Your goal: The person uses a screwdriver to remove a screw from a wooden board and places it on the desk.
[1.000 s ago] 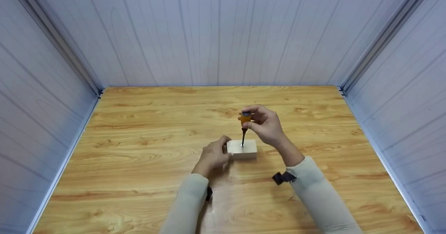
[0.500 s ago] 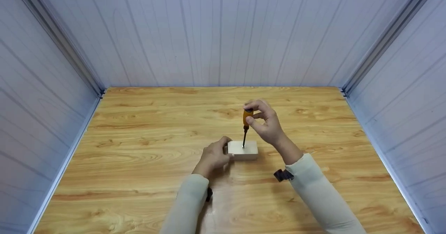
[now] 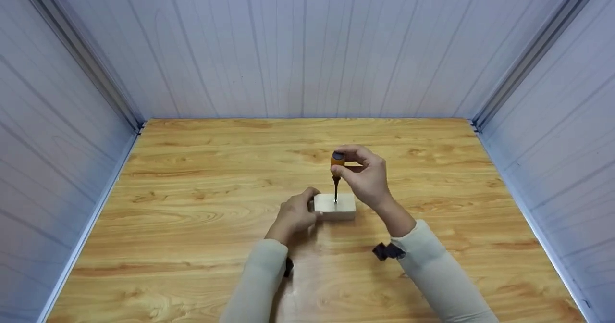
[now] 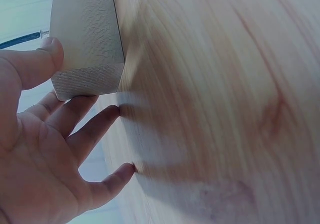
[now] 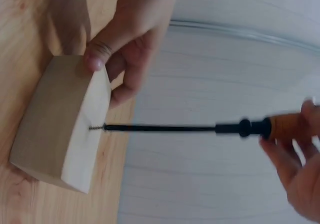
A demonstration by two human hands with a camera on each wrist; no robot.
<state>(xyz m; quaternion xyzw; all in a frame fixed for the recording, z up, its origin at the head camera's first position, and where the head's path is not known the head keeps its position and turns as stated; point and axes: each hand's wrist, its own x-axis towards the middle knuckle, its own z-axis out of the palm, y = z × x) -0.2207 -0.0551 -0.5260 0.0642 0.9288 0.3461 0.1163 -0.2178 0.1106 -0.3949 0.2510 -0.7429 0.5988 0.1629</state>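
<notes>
A pale wooden block [image 3: 335, 207] lies on the wood-grain table. My left hand [image 3: 294, 212] grips its left end between thumb and fingers; in the left wrist view two fingertips [image 4: 127, 169] touch the tabletop. A screw [image 5: 96, 128] stands partly sunk in the block's top face, its thread still showing in the right wrist view. Above it, nearly upright, is a screwdriver [image 3: 338, 169] with an orange handle and black shaft, its tip at the screw head. My right hand [image 3: 367, 176] pinches the handle with thumb and fingers.
The table [image 3: 192, 193] is enclosed by a pale panelled back wall [image 3: 302, 49] and side walls. A small black camera [image 3: 388, 251] sits on the right wrist, near the sleeve cuff.
My right hand rose slightly with its fingers shifting on the handle, then came lower again, the wrist turning. The left hand and the block have stayed nearly in place.
</notes>
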